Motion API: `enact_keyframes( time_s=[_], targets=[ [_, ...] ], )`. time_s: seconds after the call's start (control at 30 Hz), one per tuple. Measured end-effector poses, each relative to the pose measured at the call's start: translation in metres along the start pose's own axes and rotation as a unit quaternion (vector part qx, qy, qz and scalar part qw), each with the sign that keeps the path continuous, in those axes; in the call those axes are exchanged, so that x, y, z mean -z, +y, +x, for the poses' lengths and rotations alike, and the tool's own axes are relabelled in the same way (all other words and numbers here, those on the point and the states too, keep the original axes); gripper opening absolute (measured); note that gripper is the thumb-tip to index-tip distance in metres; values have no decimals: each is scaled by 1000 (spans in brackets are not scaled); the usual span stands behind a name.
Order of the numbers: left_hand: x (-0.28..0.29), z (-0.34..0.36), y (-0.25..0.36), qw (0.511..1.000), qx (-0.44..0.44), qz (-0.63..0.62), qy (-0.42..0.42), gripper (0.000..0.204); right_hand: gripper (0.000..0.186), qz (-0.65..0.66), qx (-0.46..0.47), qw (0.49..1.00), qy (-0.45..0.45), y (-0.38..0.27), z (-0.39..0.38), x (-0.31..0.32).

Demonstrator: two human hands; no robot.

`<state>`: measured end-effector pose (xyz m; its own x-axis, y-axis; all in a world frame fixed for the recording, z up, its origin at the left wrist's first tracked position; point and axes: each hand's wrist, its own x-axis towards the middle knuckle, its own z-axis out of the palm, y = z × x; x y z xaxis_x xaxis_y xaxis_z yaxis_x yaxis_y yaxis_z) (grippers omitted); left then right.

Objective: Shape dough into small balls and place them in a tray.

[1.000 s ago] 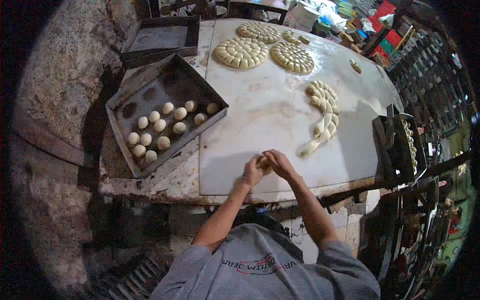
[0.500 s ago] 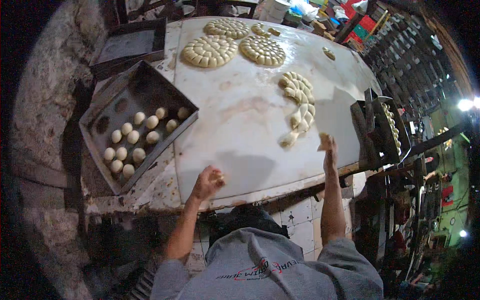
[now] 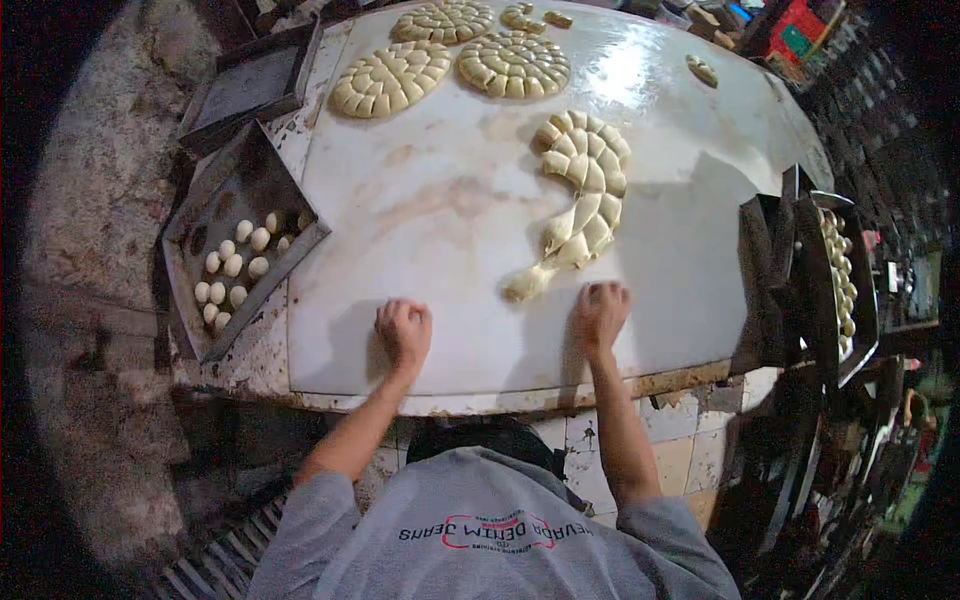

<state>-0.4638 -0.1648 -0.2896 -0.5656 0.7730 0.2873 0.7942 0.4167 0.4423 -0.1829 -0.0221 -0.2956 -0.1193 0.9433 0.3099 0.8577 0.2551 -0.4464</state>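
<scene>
My left hand (image 3: 404, 330) rests low on the pale worktop, its fingers curled in. Anything under or inside those fingers is hidden. To its right, my right hand (image 3: 603, 315) is likewise curled against the surface, and I cannot see what it covers. Just beyond it lies a curved mass of cut dough pieces (image 3: 592, 165), clustered side by side, with a tapering dough end (image 3: 522, 284) reaching toward me between the two hands.
Round dough balls (image 3: 233, 265) sit in a dark metal tray (image 3: 270, 300) at left. Several scored dough rounds (image 3: 515, 66) lie at the far side. One small dough piece (image 3: 702, 70) is far right. More balls fill a tray (image 3: 845, 280) at right.
Both hands have come down onto the worktop with fingers curled, the right one moving leftward. The tan piece that was in my right hand no longer shows. The view has shifted.
</scene>
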Motion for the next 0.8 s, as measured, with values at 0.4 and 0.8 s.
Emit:
enact_keyframes(
  time_s=[0.4,0.8],
  targets=[
    [-32,69,11,975,193,-69,85,2,18,-26,-131,988,81,99,70,0],
    [13,41,-123,980,6,6,200,9,16,-152,-61,986,32,77,33,39]
  ],
)
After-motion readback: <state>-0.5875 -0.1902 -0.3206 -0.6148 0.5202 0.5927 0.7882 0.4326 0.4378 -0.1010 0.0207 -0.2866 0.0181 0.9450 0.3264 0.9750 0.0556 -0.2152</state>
